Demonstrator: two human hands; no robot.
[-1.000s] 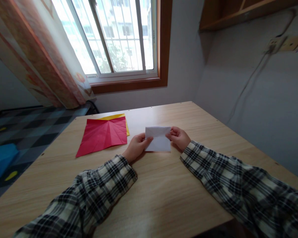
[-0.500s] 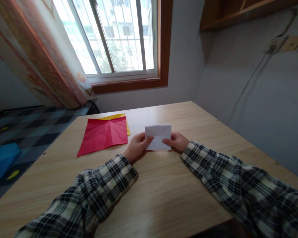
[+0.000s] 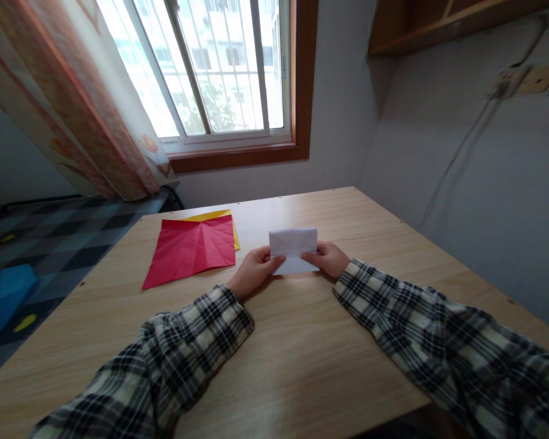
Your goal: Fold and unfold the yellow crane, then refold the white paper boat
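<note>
A folded white sheet of paper (image 3: 293,242) is held up just above the table, with a crease running across it. My left hand (image 3: 255,268) pinches its left edge, thumb on the near face and fingers behind. At the right edge my right hand (image 3: 330,258) grips it the same way. Both sets of fingers are partly hidden behind the paper. To the left of my left hand lies a creased red sheet of paper (image 3: 194,250), partly over a yellow sheet of paper (image 3: 215,215).
The wooden table (image 3: 293,347) reaches toward the window wall. Beyond its left side is a checkered surface with a blue object (image 3: 7,299) on it. A curtain (image 3: 82,103) hangs at left. A cable (image 3: 457,155) runs down the right wall beneath a shelf (image 3: 439,33).
The white paper has shifted slightly up and to the right, and its upper part tilts differently. My thumbs have moved slightly with it. The red and yellow sheets lie as before.
</note>
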